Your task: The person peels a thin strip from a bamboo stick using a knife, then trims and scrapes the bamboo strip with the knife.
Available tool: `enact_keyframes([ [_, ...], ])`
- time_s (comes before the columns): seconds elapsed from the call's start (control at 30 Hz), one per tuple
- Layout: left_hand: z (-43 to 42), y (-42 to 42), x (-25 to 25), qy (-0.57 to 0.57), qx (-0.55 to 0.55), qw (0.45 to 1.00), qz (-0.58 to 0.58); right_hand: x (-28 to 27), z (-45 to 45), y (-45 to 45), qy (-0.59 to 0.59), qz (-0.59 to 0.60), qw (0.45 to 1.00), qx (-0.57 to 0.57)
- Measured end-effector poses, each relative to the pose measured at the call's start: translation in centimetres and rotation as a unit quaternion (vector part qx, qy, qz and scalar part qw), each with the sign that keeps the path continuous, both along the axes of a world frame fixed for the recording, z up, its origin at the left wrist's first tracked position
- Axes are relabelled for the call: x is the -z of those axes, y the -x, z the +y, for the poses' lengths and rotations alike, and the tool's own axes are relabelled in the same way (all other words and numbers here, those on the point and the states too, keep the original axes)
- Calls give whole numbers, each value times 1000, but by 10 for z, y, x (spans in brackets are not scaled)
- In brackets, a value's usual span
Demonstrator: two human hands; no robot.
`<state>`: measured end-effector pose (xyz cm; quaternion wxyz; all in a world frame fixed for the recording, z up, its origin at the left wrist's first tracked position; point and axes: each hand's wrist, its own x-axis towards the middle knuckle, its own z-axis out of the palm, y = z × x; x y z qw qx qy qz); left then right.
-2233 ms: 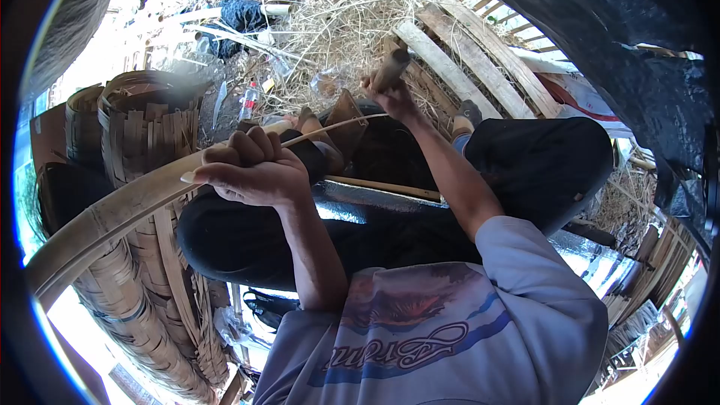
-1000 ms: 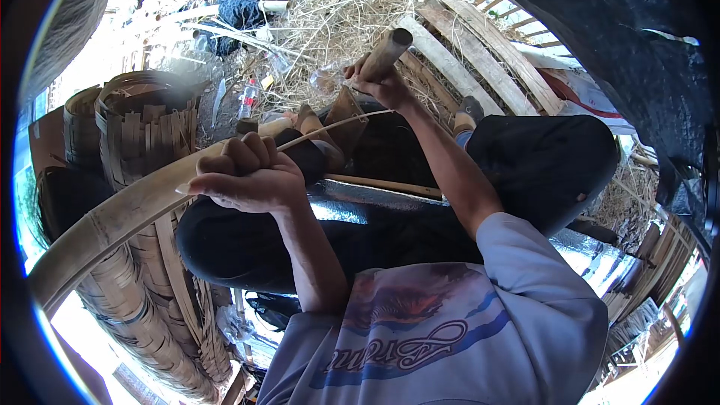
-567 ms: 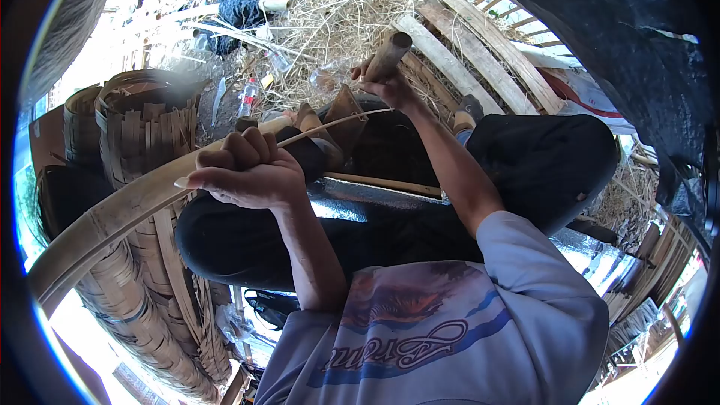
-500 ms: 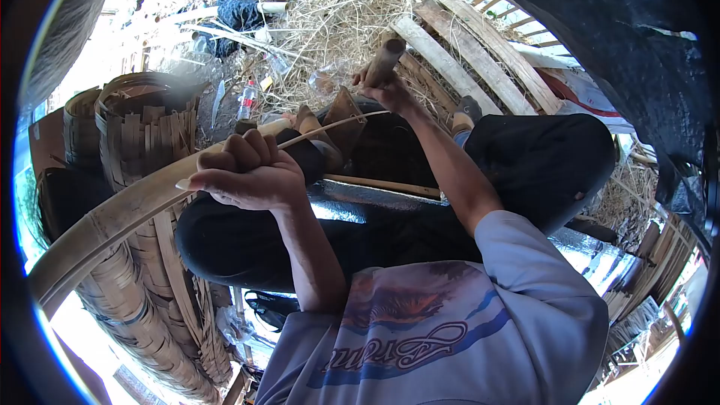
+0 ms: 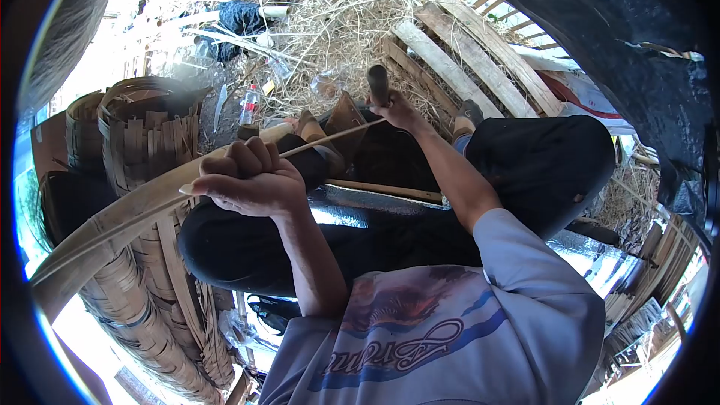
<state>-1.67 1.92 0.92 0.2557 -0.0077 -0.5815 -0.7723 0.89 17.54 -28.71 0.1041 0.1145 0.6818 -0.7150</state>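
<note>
My left hand (image 5: 251,180) is closed, knuckles up, round a thin strip beside a thick split bamboo pole (image 5: 127,214). The pole curves from the lower left to beneath that hand. From the fist the thin bamboo strip (image 5: 330,136) runs up and right toward my right hand. My right hand (image 5: 395,110) is wrapped round a thick wooden handle (image 5: 378,84), its round end tipped toward the camera. Whatever joins the handle below the fingers is hard to see. A brown, pointed flat piece (image 5: 345,121) stands behind the strip, between my feet.
Woven bamboo baskets (image 5: 146,131) stand at the left. Ahead lie dry straw (image 5: 341,30), wooden planks (image 5: 442,64), a plastic bottle (image 5: 248,103) and a dark blue bundle (image 5: 241,17). A slatted fence is at the top, black sheeting (image 5: 600,15) at the right.
My right hand has moved slightly down and nearer the strip, and the handle has turned more upright. My left hand has stayed nearly in place, still closed.
</note>
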Motion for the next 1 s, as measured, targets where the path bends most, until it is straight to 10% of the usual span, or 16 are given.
enact_keyframes([
  [0.6, -9, 4, 6, 14, -32, 999, -4, -20, -9, 20, 102, 63, 991, 54],
  [0.8, 0, 4, 1, 9, -16, 1000, 10, 20, -3, -13, -35, 85, 993, 68],
  [1.0, -8, 1, 5, -7, -15, 1000, 7, -25, 7, 22, 180, 60, 971, 144],
])
